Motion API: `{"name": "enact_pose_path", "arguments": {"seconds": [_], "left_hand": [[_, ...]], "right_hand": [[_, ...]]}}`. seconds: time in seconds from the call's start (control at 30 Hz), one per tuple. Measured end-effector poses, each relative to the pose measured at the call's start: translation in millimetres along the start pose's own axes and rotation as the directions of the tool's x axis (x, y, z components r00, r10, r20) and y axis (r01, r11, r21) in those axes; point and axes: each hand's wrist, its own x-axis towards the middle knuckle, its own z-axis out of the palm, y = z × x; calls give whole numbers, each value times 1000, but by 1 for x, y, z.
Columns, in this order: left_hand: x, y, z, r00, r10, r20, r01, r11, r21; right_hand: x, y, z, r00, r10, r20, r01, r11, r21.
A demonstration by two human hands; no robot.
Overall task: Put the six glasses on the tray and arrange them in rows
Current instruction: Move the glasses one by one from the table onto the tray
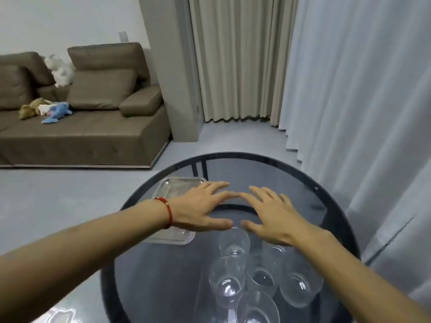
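Several clear glasses stand clustered on the near half of a round dark glass table, none of them on the tray. A shiny metal tray lies at the table's left edge, with nothing visible on it. My left hand, a red string on its wrist, hovers flat with fingers spread, partly over the tray's right side. My right hand is spread the same way beside it, above the farthest glass. Both hands hold nothing, and their fingertips nearly meet.
Grey curtains hang close on the right, behind the table. A brown sofa with soft toys stands across the grey floor at the left. The table's far half carries nothing.
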Motion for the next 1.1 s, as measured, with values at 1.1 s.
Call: {"name": "enact_pose_path", "arguments": {"seconds": [1.1], "left_hand": [[-139,-3,221,793,-526,-307,448,845,-290]], "right_hand": [[-176,-103,131,766,467,-441,-207,830,518]]}}
